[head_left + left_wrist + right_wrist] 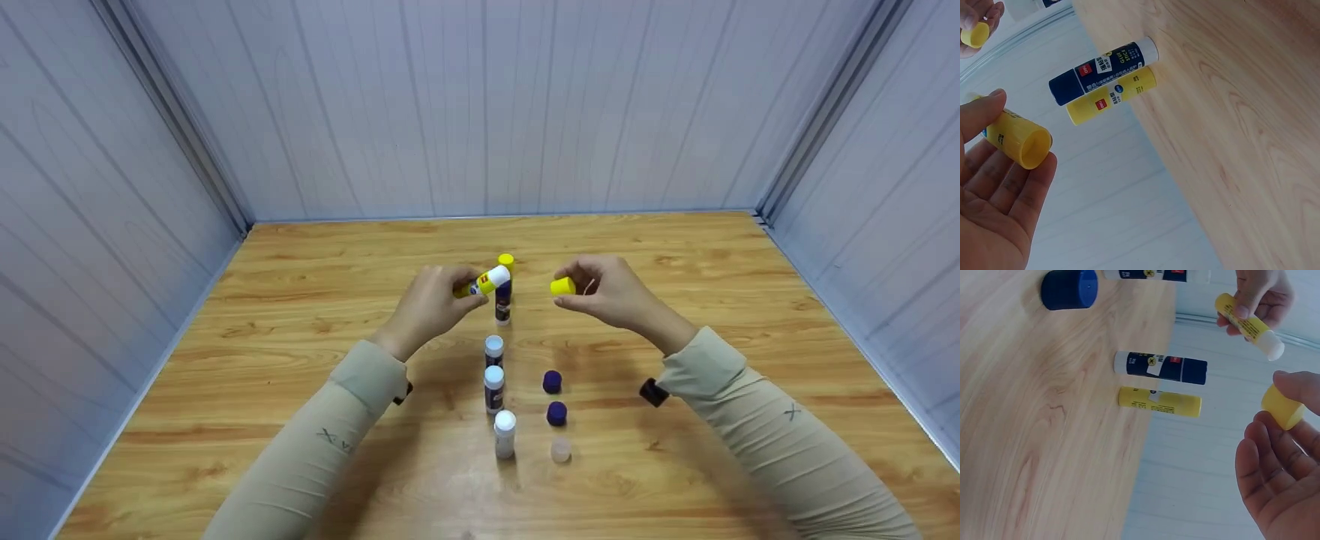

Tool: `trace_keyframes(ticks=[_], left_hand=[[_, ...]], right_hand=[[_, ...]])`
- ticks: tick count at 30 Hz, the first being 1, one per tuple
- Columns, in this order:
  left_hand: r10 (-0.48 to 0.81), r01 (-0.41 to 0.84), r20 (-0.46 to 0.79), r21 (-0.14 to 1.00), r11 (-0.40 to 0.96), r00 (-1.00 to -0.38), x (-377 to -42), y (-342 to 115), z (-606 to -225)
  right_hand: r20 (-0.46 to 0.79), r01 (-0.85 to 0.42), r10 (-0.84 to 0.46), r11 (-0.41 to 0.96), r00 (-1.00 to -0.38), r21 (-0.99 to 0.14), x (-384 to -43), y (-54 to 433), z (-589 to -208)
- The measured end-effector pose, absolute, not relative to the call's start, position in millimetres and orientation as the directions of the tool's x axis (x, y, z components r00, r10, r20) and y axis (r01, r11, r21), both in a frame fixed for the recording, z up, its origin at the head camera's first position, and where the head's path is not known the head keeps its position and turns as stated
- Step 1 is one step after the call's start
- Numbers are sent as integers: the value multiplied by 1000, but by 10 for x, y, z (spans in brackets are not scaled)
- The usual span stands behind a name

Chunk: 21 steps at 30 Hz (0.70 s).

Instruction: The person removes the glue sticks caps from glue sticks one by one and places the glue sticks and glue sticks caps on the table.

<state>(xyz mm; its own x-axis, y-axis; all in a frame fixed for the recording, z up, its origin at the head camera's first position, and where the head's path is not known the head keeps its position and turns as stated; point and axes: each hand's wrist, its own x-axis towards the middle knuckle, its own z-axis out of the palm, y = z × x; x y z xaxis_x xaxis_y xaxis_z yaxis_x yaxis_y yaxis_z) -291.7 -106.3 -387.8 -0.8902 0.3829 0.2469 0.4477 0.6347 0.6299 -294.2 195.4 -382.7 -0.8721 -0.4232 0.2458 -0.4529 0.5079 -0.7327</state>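
The left hand (435,296) is gripping an uncapped yellow glue stick (484,282) above the desk (225,360), its white end tilting up; the right hand (609,291) is pinching a yellow cap (562,286), well apart; for uncapping, holding the barrel steady without squeezing would be serving best; three uncapped tubes (494,394) are standing near three loose caps (556,413); their glue is not clearly showing.

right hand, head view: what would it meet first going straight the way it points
The right hand would probably meet the uncapped yellow glue stick in the left hand first, though their depths are hard to compare.
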Motion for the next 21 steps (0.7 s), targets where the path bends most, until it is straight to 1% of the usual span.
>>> trace_keyframes(ticks=[8,13,21], left_hand=[[364,383,204,753,535,-909,-2940,-1035,-3925],[352,356,193,796,490,-916,-2951,-1028,-3961],[341,363,220,820,442,-914,-2963,-1040,-4004]], right_hand=[[235,-513,-498,548,-835,-661,-2960,1849,-3898],[174,-506,-526,596,-833,-624,-2979,1806,-3958],[39,-472,-546,685,-837,-555,-3024,1758,-4070]])
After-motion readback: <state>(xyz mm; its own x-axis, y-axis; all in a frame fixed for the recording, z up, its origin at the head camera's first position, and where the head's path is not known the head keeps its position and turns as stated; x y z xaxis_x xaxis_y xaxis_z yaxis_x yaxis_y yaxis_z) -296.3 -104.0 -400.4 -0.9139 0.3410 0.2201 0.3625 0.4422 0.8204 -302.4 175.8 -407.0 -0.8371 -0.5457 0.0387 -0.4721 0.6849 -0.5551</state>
